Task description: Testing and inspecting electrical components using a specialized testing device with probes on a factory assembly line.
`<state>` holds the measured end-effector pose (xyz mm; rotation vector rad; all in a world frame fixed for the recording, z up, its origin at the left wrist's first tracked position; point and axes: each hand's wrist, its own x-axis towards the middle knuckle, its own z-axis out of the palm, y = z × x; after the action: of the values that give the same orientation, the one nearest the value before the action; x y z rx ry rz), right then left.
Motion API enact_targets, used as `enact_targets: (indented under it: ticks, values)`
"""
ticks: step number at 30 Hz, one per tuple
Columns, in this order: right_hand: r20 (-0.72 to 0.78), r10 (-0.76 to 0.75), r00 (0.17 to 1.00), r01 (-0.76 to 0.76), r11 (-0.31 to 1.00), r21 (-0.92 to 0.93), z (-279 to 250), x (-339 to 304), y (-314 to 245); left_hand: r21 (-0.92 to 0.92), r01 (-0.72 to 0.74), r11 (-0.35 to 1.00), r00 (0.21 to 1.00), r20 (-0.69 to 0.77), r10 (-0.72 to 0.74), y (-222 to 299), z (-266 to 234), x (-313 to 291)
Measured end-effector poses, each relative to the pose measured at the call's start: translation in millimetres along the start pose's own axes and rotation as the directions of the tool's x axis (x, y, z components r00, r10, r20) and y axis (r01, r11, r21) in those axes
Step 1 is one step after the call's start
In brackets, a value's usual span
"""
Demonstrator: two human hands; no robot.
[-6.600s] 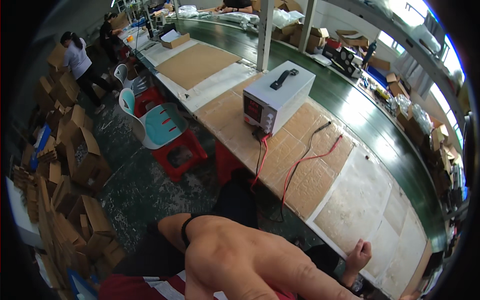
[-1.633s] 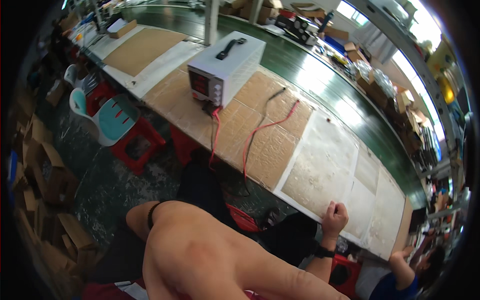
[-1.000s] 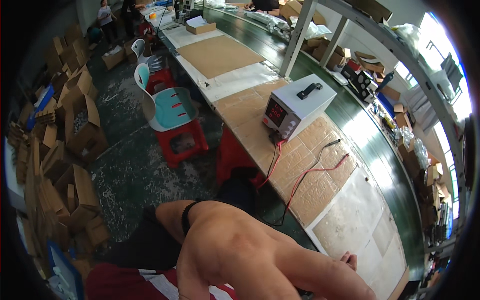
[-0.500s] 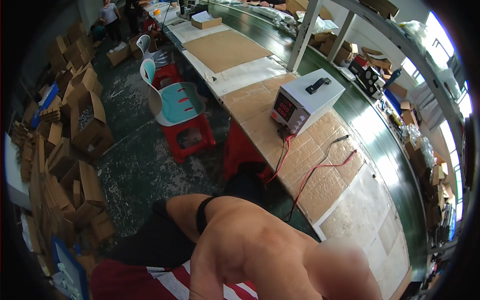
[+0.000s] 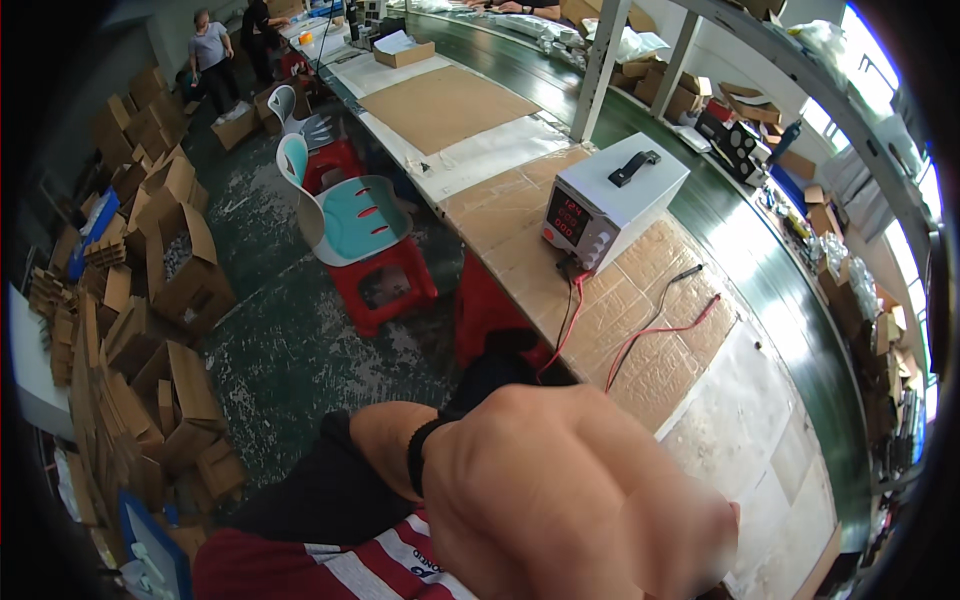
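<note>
Very close to the lens, my left hand [image 5: 540,470] fills the lower middle of the view. It comes in from the left, with a black band [image 5: 420,450] round its wrist. The back of the hand and bent knuckles show. Its far end blurs at the lower right, so its fingers and anything in them are hidden. I cannot make out my right hand. Beyond the knuckles, a light grey bench power supply [image 5: 620,200] with a black handle and lit red digits stands on the cardboard-covered table [image 5: 500,215]. Red and black test leads [image 5: 665,328] lie in front of it.
Left of the table stand white-and-teal seats [image 5: 362,218] on red stools [image 5: 385,290]. Open cardboard boxes [image 5: 190,270] pile up along the left. A green conveyor belt [image 5: 740,235] runs behind the table, past a metal post [image 5: 600,75]. A person [image 5: 212,55] stands at the far left.
My left hand has shifted up and its knuckles show more bent. The view has tilted slightly. The power supply's digits have changed, and the far person stands more fully in view.
</note>
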<state>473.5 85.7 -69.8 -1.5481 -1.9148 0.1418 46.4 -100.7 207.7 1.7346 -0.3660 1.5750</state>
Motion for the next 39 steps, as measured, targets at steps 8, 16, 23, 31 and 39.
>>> enact_targets:
  ticks: [8, 16, 23, 31, 39]
  values:
    - [-0.021, 0.01, 1.0, -0.009, 1.0, 0.015, 1, -1, -1, 0.127, -0.151, 0.98, 0.988, -0.006, 0.153, -16, 15, -11]
    - [0.003, 0.0, 1.0, 0.0, 1.0, 0.003, 0, -1, -4, -0.173, -0.246, 0.954, 0.962, -0.166, 0.218, -27, 21, 4]
    - [-0.022, -0.02, 1.0, 0.021, 1.0, 0.006, 0, -1, -5, -0.248, -0.021, 0.969, 0.993, -0.116, -0.008, -26, 11, -5]
    - [-0.008, -0.001, 1.0, 0.001, 1.0, 0.024, -1, 0, -4, -0.328, -0.159, 0.931, 0.768, -0.634, -0.092, -21, 45, 5]
    - [0.004, 0.019, 1.0, -0.019, 1.0, 0.01, 0, 0, -3, 0.067, 0.09, 0.994, 0.996, -0.03, -0.088, -15, -1, -1]
